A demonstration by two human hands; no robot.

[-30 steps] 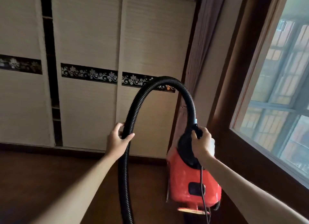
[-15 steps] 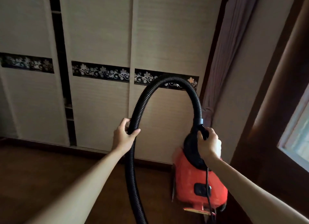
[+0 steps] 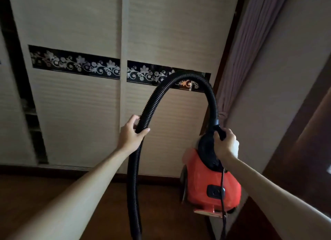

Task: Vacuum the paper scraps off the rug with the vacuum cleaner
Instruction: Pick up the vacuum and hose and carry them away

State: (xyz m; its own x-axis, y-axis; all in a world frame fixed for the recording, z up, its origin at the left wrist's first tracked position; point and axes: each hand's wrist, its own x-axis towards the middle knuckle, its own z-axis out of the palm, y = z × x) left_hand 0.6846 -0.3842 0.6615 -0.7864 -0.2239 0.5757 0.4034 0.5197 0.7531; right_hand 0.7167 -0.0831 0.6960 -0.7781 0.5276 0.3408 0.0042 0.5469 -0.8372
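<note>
A red canister vacuum cleaner hangs lifted above the floor at the lower right, its black top handle gripped by my right hand. Its black ribbed hose arches up from the canister, curves left and drops down past the bottom edge. My left hand is wrapped around the descending part of the hose. A thin black power cord dangles down the front of the canister. No rug or paper scraps are in view.
Tall beige sliding wardrobe doors with a black floral band fill the wall ahead. A pale purple curtain hangs at the right, next to a dark wooden frame. Dark wooden floor lies below.
The view has swung left, so the window has left the frame on the right. Both hands keep their holds, carrying vacuum and hose along.
</note>
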